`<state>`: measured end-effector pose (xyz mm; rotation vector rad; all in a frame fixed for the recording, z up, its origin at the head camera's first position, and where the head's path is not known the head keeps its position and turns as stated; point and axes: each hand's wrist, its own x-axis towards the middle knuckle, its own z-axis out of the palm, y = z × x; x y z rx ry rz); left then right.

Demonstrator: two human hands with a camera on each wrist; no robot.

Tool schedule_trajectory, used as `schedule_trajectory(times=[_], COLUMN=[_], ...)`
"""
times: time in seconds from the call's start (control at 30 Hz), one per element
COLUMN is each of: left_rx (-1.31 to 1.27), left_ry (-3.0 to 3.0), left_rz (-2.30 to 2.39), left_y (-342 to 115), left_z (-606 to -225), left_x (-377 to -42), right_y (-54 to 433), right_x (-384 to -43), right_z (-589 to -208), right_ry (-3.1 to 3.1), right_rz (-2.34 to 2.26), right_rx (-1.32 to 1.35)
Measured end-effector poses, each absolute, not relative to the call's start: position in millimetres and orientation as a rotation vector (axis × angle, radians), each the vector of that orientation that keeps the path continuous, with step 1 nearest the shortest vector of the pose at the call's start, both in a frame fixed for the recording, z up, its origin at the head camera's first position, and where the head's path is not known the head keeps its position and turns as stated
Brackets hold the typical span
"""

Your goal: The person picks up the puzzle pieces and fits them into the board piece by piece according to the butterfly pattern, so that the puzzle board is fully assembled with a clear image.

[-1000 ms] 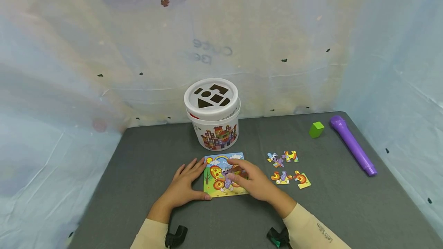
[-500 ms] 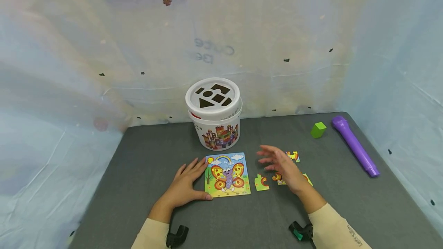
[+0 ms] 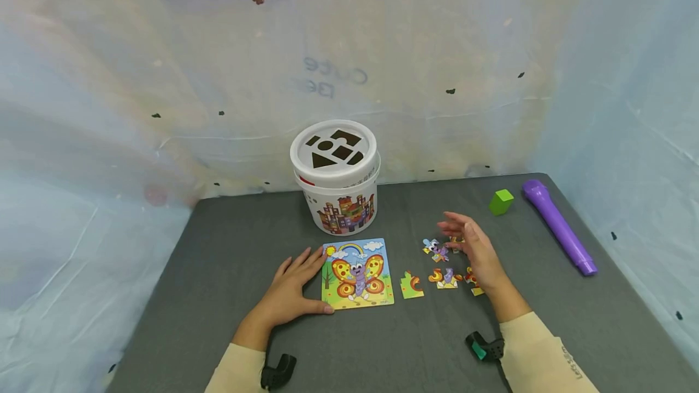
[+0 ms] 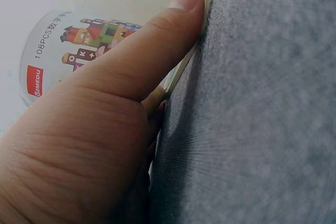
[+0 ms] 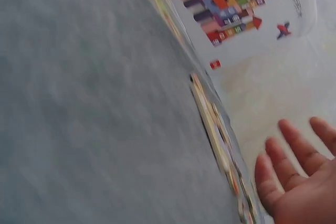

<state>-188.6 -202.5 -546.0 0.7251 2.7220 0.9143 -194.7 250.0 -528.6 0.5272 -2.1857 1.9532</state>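
A square butterfly picture board (image 3: 357,275) lies flat on the grey table. My left hand (image 3: 295,290) rests along its left side with fingers extended, the thumb touching the lower left corner. In the left wrist view that thumb (image 4: 157,38) lies against the board's edge. My right hand (image 3: 480,253) hovers over the loose puzzle pieces, fingers apart and relaxed, holding nothing. A green corner piece (image 3: 412,285) lies just right of the board. Beyond it are a blue-and-purple piece (image 3: 435,250) and a body piece (image 3: 445,278); my right hand partly covers two others.
Behind the board stands a white bucket (image 3: 344,211) with shape holes in its lid. A green block (image 3: 500,202) and a purple microphone-shaped stick (image 3: 559,227) lie at the far right. Sheets hang around the table (image 3: 240,229) at the back and sides.
My right hand has moved from over the board to the right, above the loose pieces. The green corner piece has come into view beside the board. My left hand stays in place.
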Motion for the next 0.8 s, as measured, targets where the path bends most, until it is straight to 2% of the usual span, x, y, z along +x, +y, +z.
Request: schedule_trajectory(times=[0.2,0.47,0.8], left_rx=[0.724,0.733,0.732], left_ry=[2.724,2.726,2.727], left_rz=[0.919,0.911,0.902], left_y=[-202.6,-202.6,-202.4], left_z=[-545.4,-545.1,-544.3], left_x=[-189.2,-190.3,-190.1], right_y=[260.0,256.1,248.5], right_x=[-197.7,-200.6,-198.8], right_z=[-531.9,-540.0,-538.7], right_ry=[-2.559,-2.825,-2.788], right_rz=[1.741,1.203,1.284], right_rx=[0.392,0.438,0.393])
